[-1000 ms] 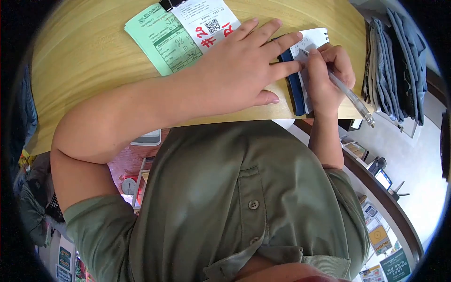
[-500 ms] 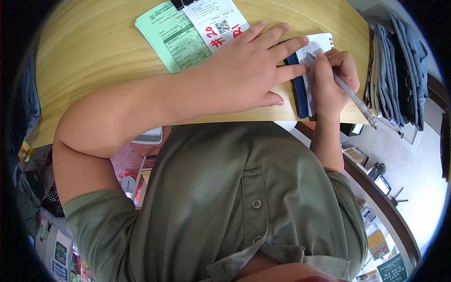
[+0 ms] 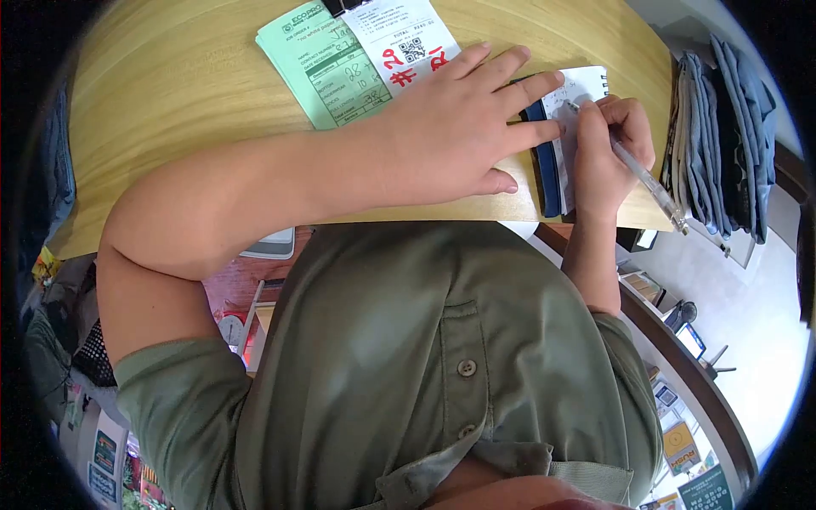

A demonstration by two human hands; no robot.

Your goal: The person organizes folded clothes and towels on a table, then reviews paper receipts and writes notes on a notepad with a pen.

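My left hand (image 3: 463, 127) lies flat with its fingers spread, the fingertips resting on the edge of a small spiral notepad (image 3: 586, 82). My right hand (image 3: 610, 153) grips a clear pen (image 3: 650, 183), its tip on the notepad's page among small handwritten marks. The notepad has a dark blue cover edge (image 3: 548, 178) on its left side. Above my left wrist lie a stack of green job order slips (image 3: 319, 64) and a white receipt (image 3: 399, 30) with a QR code and red handwriting. A black binder clip (image 3: 340, 5) holds them at the top.
The wooden table (image 3: 187, 76) curves around in front of me. Folded jeans (image 3: 722, 136) are stacked past its right edge, and more denim (image 3: 59, 161) is at the far left. A dial scale (image 3: 231, 327) shows below the table on the left.
The pen tip has shifted slightly on the page with my right hand. The slips and table sit slightly further right in view. My left hand keeps its flat pose.
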